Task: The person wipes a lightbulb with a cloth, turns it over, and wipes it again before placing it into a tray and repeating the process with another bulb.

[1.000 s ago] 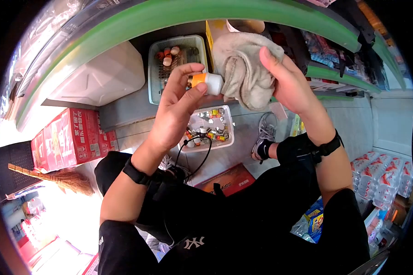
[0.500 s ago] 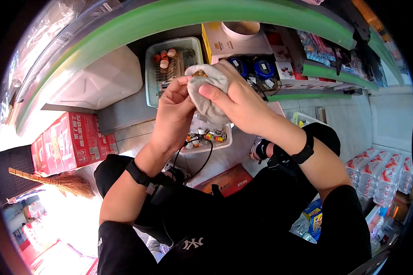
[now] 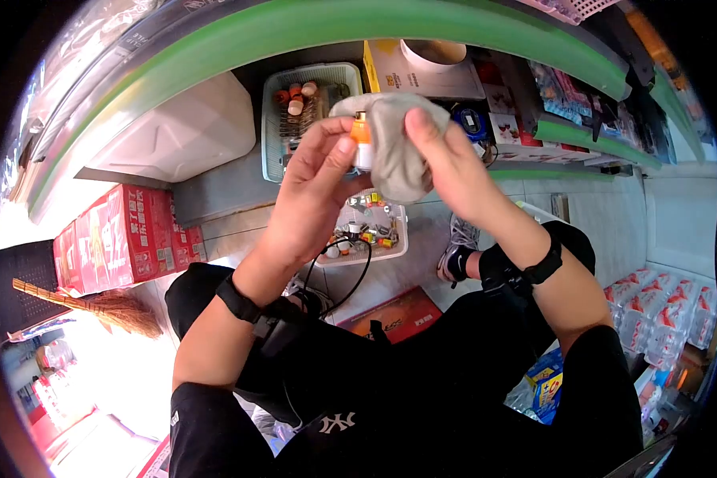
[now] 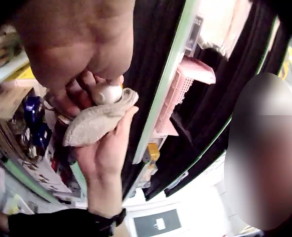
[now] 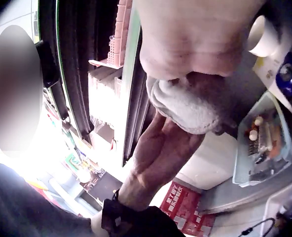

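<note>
In the head view, my left hand [image 3: 307, 183] pinches a small light bulb [image 3: 362, 151] between thumb and fingers. It has a white dome, an orange collar and a metal base pointing upward. My right hand [image 3: 458, 171] grips a bunched grey-white cloth [image 3: 402, 147], thumb on top, close against the bulb's right side. The left wrist view has the bulb's white dome [image 4: 108, 93] beside the cloth [image 4: 99, 123]. From the right wrist, the cloth [image 5: 185, 108] hangs under the right palm and hides the bulb.
A pale green basket [image 3: 272, 163] with orange-and-white bulbs stands on the low shelf. Below it, a white tray [image 3: 402, 239] of small parts sits on the floor. A white bowl [image 3: 434, 56] rests on a box. The green shelf edge [image 3: 311, 36] arches over the hands.
The cloth was beside the bulb, then wrapped over it with both hands together; now it has drawn back to the right and the bulb shows again, turned base upward.
</note>
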A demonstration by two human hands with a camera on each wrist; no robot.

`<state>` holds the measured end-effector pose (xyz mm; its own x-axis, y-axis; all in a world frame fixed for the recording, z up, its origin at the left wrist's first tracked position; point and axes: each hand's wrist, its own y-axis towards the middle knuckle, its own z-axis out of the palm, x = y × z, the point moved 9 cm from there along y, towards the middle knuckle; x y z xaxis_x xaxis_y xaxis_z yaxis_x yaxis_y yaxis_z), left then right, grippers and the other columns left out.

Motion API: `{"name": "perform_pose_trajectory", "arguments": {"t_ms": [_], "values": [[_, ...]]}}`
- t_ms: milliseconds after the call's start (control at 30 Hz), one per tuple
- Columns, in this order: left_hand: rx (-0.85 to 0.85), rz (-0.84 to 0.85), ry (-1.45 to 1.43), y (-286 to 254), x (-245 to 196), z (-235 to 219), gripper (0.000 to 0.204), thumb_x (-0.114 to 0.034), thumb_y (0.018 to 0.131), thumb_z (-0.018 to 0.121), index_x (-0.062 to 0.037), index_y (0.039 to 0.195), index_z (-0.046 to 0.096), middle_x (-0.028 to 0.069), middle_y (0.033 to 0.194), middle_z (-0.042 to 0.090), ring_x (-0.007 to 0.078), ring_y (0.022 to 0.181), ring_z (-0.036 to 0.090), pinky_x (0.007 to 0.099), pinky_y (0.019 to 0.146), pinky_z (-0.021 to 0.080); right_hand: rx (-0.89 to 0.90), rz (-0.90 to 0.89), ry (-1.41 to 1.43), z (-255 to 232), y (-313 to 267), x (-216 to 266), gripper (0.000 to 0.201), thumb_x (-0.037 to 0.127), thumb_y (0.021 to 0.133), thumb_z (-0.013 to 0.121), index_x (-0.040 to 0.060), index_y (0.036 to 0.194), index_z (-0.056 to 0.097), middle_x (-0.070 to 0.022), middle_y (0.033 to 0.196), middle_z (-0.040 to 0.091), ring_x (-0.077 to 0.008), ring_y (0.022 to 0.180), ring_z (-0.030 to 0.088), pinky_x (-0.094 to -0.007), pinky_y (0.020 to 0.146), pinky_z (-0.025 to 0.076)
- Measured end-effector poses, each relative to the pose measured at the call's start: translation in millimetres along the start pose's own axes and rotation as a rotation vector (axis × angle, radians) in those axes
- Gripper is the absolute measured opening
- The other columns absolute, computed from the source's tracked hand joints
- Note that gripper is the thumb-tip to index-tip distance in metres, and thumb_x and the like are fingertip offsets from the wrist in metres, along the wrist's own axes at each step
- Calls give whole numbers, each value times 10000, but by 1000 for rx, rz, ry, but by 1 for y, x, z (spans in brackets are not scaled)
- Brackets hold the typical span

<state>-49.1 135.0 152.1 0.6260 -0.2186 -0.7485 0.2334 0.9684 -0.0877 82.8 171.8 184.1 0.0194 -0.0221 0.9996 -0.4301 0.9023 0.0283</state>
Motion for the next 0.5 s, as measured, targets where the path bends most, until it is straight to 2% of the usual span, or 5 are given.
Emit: {"name": "perform_pose_trajectory", "arguments": {"t_ms": [33,133,200,300,500], "values": [[-15,63,125,1,-1,-5,260,-122,1051,582,-40,1296,548,64,1296,605,152,1164,609,353,984,514,59,-115,-154,6,0,6,590,514,1079,451,-5,1329,581,-147,1251,617,-235,1184,583,-363,1035,439],[-19,265,430,0,-14,0,331,72,972,586,-13,1287,538,73,1294,547,172,1159,606,305,932,540,39,-214,-412,13,-5,0,577,508,1076,458,-13,1290,588,-178,1246,591,-274,1212,559,-394,1062,408],[-32,310,526,-2,-15,2,420,130,905,619,-28,1290,560,72,1291,537,190,1156,604,303,934,536,40,-148,-338,10,-3,-6,525,473,1051,544,-17,1234,593,-165,1169,620,-258,1116,602,-381,989,455],[-75,547,906,-12,-33,16,515,165,817,637,-48,1284,601,84,1249,571,209,1155,595,293,939,528,8,-57,-193,8,0,-8,485,445,1024,615,-6,1204,604,-128,1097,656,-211,1025,631,-346,912,493],[-86,629,1133,-16,-42,29,511,167,795,663,-34,1262,613,90,1181,626,204,1145,608,293,957,529,5,-30,-103,8,-3,-1,412,383,993,691,17,1172,627,-70,1019,692,-134,930,628,-291,837,512]]}}
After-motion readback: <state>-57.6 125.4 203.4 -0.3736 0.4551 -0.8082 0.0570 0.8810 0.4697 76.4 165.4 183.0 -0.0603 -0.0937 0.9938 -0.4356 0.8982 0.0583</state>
